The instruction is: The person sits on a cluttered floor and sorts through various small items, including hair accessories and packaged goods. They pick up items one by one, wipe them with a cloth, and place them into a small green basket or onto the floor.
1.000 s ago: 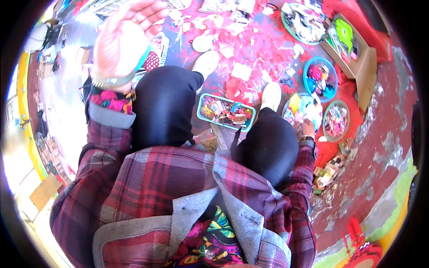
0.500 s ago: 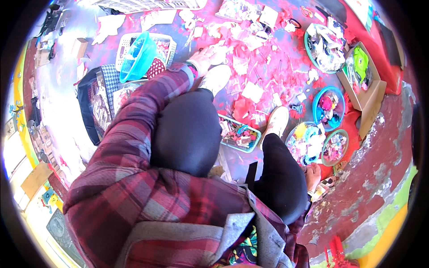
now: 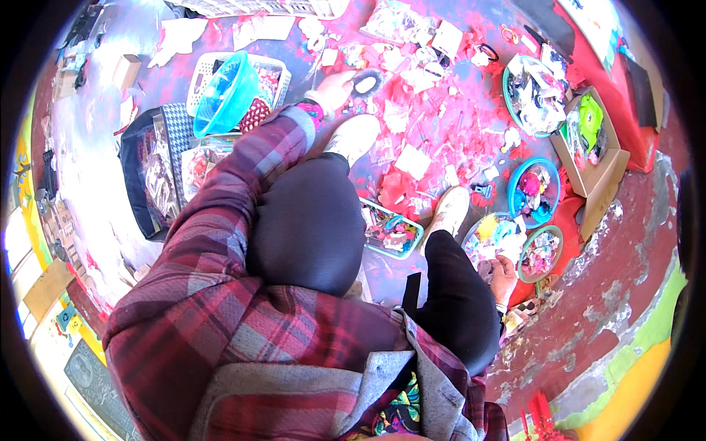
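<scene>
My left hand (image 3: pixel 336 90) reaches out past my left shoe, its fingers closed on the edge of a dark, fuzzy oval ring (image 3: pixel 365 84) with a pale middle. Red scraps and small papers lie on the floor around it. My right hand (image 3: pixel 503 279) is beside my right knee, fingers curled, and what they hold, if anything, is too small to make out. It is at the near rim of a round basket (image 3: pixel 467 234) of yellow, white and blue pieces. A smaller green-rimmed basket (image 3: pixel 559 264) of pink bits stands just right of it.
A rectangular basket (image 3: pixel 403 255) sits between my feet. On the right stand a blue basket (image 3: pixel 512 209), a green-rimmed basket (image 3: pixel 507 104) and a cardboard box (image 3: pixel 604 192). At left are a white basket (image 3: pixel 193 87) with a turquoise basket (image 3: pixel 243 88) in it, and a dark bag (image 3: pixel 137 180).
My left hand has taken hold of the dark fuzzy ring and drawn back slightly toward the left. My right hand has moved forward and a little left, to the round basket's rim.
</scene>
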A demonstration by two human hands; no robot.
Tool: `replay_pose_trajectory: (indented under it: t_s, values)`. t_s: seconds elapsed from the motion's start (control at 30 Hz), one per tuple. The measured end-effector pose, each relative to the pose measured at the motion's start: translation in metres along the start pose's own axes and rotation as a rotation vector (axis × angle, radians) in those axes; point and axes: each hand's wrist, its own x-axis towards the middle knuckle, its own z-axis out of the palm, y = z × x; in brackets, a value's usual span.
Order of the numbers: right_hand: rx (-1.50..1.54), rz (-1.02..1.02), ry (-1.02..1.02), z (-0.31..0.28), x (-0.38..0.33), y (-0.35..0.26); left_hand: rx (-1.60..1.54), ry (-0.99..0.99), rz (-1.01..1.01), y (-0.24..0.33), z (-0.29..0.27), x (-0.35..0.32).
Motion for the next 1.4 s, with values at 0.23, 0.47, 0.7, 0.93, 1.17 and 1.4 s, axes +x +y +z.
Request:
replay_pose_trajectory:
  t_s: [0.23,0.47,0.7,0.93,1.17,1.4]
  values:
    - [-0.012,-0.074,-0.014,-0.006,0.003,0.000,-1.155,-0.204,-0.294,0.033,-0.033,-0.031]
    - [-0.158,-0.324,-0.431,-0.008,0.008,-0.150,-1.073,-0.464,-0.110,0.093,-0.040,-0.034]
    - [0.054,-0.303,-0.661,0.047,-0.012,-0.252,-0.787,-0.776,0.232,0.172,-0.043,-0.029]
    - [-0.064,-0.833,-0.388,0.090,-0.027,-0.240,-0.748,-0.843,0.270,0.193,-0.022,-0.037]
    - [0.299,-0.598,-0.607,0.085,-0.009,-0.230,-0.821,-0.836,0.073,0.175,-0.018,-0.037]
    - [0.659,-0.080,-0.933,0.072,0.005,-0.215,-0.936,-0.859,-0.048,0.170,-0.014,-0.039]
